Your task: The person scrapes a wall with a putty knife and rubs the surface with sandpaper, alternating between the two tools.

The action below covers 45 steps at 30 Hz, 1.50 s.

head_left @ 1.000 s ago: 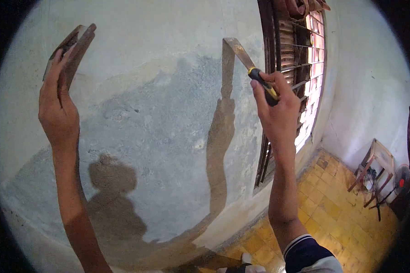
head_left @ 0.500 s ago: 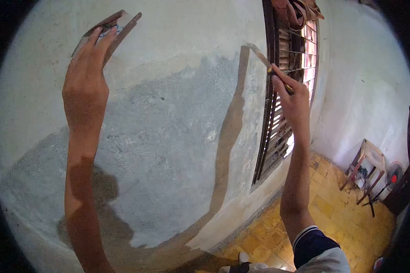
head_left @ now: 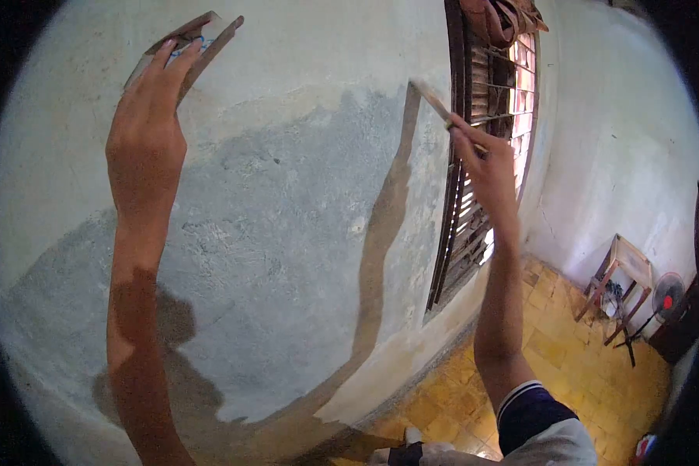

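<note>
A scraper with a pale, narrow blade is held in my right hand, which is closed around its handle. Its tip is at the wall, near the upper right border of a rough grey patch. High on the left, my left hand has its fingers curled on a flat-sided grey-brown object with blue and white markings. What kind of object this is I cannot make out, and my hand hides part of it. Shadows of my arm and head fall across the patch.
Right of the scraper stands a dark-framed louvred window with brown cloth over its top. Further right, a wooden stool and a fan stand on the yellow tiled floor.
My right hand and the scraper have shifted slightly left, with the tip still near the patch's upper right border. My left hand has hardly moved.
</note>
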Each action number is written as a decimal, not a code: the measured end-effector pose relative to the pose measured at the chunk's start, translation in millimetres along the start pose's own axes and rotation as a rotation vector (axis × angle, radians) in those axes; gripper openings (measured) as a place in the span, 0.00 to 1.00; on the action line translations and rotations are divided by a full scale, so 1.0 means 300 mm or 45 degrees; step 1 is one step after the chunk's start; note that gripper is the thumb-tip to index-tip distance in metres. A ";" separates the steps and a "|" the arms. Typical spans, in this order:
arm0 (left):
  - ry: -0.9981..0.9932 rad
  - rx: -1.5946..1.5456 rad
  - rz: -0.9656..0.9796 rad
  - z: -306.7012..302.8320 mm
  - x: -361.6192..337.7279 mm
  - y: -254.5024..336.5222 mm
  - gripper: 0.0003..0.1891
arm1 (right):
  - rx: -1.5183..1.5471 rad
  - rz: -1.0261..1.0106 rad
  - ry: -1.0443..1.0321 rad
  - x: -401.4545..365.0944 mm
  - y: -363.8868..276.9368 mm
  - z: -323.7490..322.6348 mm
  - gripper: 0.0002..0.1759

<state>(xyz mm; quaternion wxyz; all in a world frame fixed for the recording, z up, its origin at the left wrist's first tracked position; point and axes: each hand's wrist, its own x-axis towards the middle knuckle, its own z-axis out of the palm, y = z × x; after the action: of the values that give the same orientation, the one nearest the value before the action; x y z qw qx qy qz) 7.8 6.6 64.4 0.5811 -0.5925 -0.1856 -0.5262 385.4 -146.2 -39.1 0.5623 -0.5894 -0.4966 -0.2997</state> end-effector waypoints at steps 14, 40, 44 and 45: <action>0.007 -0.055 -0.049 0.005 -0.001 -0.005 0.28 | 0.092 0.047 0.133 0.037 -0.009 0.033 0.17; 0.037 -0.001 -0.004 0.015 -0.004 -0.015 0.30 | 0.104 0.107 0.066 -0.022 -0.052 -0.041 0.16; 0.024 -0.043 -0.021 0.006 -0.001 -0.006 0.30 | 0.020 0.121 0.077 0.014 -0.041 0.011 0.17; 0.027 -0.035 -0.020 0.006 0.000 -0.006 0.30 | 0.083 0.084 0.102 0.011 -0.027 0.000 0.17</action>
<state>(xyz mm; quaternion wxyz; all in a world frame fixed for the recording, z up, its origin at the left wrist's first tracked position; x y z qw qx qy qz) 7.0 8.7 65.7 0.5707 -0.5934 -0.1769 -0.5394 379.1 -146.4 -33.3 0.6103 -0.5743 -0.4633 -0.2880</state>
